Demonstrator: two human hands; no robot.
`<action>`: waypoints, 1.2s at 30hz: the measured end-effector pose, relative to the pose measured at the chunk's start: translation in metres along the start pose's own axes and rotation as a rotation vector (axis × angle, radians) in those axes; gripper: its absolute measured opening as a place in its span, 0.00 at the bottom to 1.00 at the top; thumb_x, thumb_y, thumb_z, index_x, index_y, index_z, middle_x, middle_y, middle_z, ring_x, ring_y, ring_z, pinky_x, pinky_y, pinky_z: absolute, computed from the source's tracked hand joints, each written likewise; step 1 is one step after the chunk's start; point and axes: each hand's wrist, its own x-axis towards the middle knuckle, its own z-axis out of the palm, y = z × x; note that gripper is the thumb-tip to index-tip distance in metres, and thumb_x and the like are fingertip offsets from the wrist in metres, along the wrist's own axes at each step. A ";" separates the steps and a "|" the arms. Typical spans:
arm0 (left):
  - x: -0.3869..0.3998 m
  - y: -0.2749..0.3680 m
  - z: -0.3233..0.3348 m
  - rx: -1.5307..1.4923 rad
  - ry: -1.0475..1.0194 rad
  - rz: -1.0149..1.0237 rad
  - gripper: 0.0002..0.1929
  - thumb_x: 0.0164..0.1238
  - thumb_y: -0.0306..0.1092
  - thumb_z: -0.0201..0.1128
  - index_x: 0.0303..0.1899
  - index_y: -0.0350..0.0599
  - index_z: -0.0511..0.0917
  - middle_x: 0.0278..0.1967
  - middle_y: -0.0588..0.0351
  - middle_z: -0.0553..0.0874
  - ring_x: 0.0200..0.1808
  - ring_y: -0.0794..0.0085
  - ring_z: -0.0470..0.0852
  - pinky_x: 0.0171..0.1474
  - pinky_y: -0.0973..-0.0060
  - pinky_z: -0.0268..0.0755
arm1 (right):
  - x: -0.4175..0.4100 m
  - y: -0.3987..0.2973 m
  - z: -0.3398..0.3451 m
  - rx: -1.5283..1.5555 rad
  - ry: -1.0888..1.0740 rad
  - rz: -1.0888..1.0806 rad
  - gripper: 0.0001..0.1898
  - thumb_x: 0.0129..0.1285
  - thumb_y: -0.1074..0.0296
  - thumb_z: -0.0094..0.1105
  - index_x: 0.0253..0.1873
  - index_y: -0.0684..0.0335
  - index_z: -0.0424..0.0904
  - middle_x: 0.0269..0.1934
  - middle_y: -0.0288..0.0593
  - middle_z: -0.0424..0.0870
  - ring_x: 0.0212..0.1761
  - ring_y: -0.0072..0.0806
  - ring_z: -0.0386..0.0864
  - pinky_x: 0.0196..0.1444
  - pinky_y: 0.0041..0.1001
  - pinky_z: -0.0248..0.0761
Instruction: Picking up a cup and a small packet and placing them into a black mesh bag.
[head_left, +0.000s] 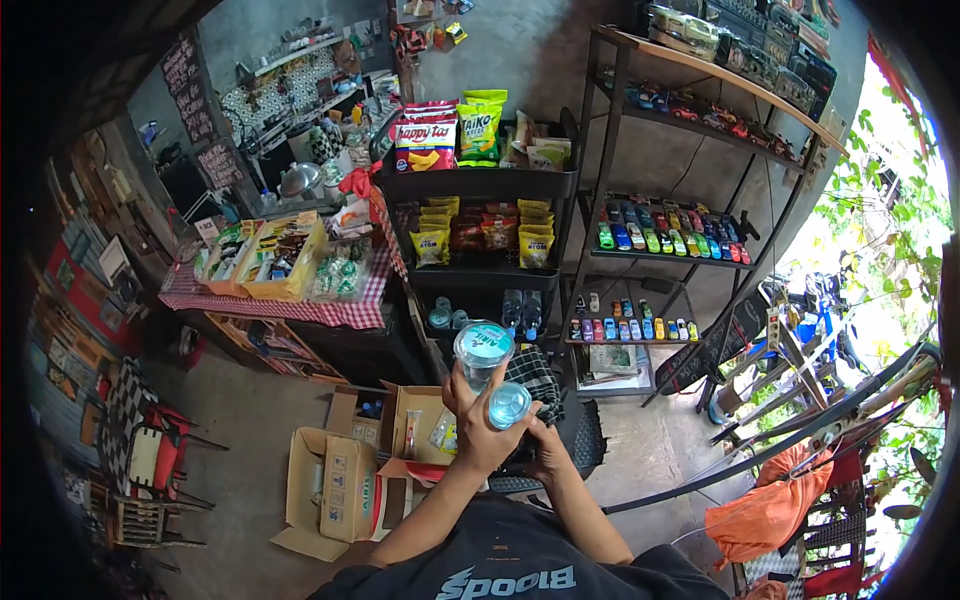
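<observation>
My left hand (480, 424) grips a clear plastic water cup (484, 349) with a printed sealed lid. A second cup (509, 406), bluish and clear, sits against the same hand, between it and my right hand (550, 446). The right fingertips meet the second cup's side; its other fingers are partly hidden, so its hold cannot be told. Beyond the hands stands a black tiered cart (480, 184) with snack bags on its upper shelves. Several cups (442, 311) and water bottles (523, 311) stand on its lowest shelf.
An open cardboard box (341, 484) stands at lower left, with another open box (424, 420) beside my left forearm. At right, a metal rack (667, 259) holds toy cars. A table with a checkered cloth (352, 304) is at left. A dark hose (720, 476) crosses at lower right.
</observation>
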 end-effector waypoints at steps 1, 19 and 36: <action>0.003 0.001 -0.003 0.024 -0.037 0.026 0.33 0.50 0.41 0.71 0.59 0.36 0.73 0.61 0.32 0.62 0.63 0.45 0.61 0.65 0.55 0.51 | 0.001 0.000 0.000 -0.002 0.003 -0.004 0.22 0.58 0.60 0.65 0.56 0.59 0.73 0.48 0.41 0.80 0.49 0.32 0.79 0.51 0.36 0.75; 0.011 -0.068 -0.052 0.004 -0.158 0.092 0.37 0.57 0.59 0.63 0.61 0.40 0.71 0.63 0.36 0.62 0.64 0.48 0.61 0.65 0.55 0.48 | 0.021 0.045 0.056 0.171 0.040 0.052 0.16 0.57 0.57 0.61 0.47 0.58 0.77 0.47 0.39 0.80 0.50 0.32 0.77 0.58 0.35 0.69; 0.028 -0.118 -0.076 -1.235 -0.343 -0.187 0.48 0.42 0.62 0.73 0.62 0.37 0.70 0.65 0.49 0.62 0.68 0.63 0.58 0.70 0.66 0.49 | 0.019 0.019 0.075 -1.047 0.127 -0.411 0.22 0.50 0.67 0.67 0.50 0.68 0.73 0.41 0.42 0.81 0.43 0.29 0.79 0.48 0.30 0.72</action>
